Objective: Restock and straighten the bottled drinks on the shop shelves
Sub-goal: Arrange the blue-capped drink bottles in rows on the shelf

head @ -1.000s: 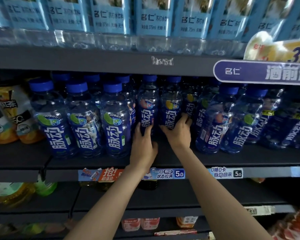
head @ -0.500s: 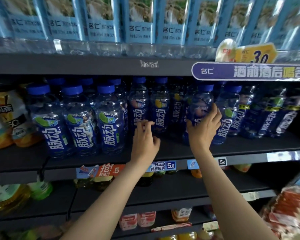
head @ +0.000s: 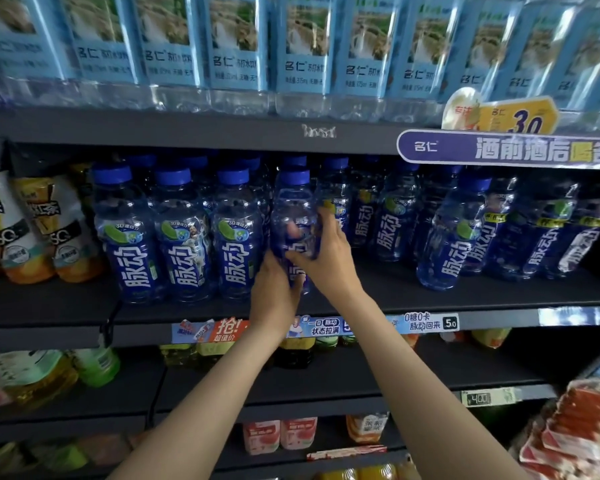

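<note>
- Holding one blue-capped bottle (head: 293, 216) between both hands, we have it upright at the front edge of the middle shelf (head: 499, 301), just right of three matching bottles.
- Our left hand (head: 274, 292) wraps the bottle low on its label, fingers curled round the left side.
- Our right hand (head: 326, 258) clasps it higher up, fingers pressed across the front and right of the bottle.
- Whether the bottle's base rests on the shelf we cannot tell; our hands cover it.
- The three front bottles (head: 184, 233) to its left stand upright and close together, labels facing us.
- Behind the held bottle, more blue-capped bottles (head: 388, 216) stand further back on the shelf.
- Further right, another bottle (head: 454, 233) leans a little, with darker bottles (head: 548, 233) beside it.
- At the far left of this shelf stand yellow-and-white tea bottles (head: 35, 226).
- Price tags (head: 426, 323) run along the shelf's front edge below our hands.
- The shelf above carries a row of clear bottles with pale blue labels (head: 302, 53), and a purple banner (head: 510, 148) hangs at its right.
</note>
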